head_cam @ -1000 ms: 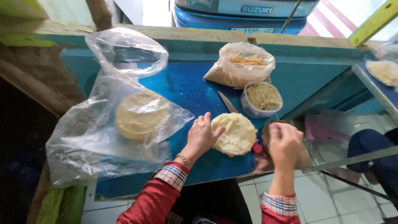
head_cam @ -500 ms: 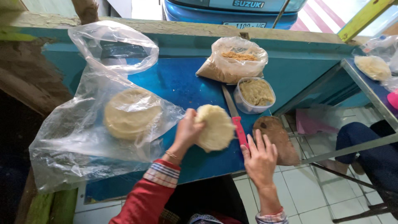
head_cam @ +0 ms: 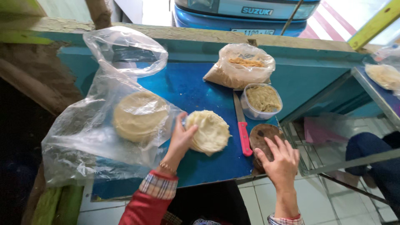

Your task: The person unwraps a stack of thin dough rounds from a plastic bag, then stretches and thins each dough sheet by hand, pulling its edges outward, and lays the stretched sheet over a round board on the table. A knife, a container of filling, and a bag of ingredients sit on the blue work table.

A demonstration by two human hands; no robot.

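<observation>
**Two hands at the blue counter**

The right hand (head_cam: pixel 281 160) lies flat, fingers spread, on a round brown board (head_cam: pixel 263 137) at the counter's near edge. The left hand (head_cam: pixel 180 139) cups the side of a pale stack of flatbreads (head_cam: pixel 209 132) lying on the blue counter (head_cam: pixel 187 87). A red-handled knife (head_cam: pixel 242 131) rests between stack and board. Farther back stand a tub of filling (head_cam: pixel 262 100) and a tied bag (head_cam: pixel 241 66); left, a big clear bag (head_cam: pixel 112 125) holds more flatbreads.

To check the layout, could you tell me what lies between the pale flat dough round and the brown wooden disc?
In the head view, a red-handled knife lies on the blue table between the dough round and the wooden disc.
</observation>
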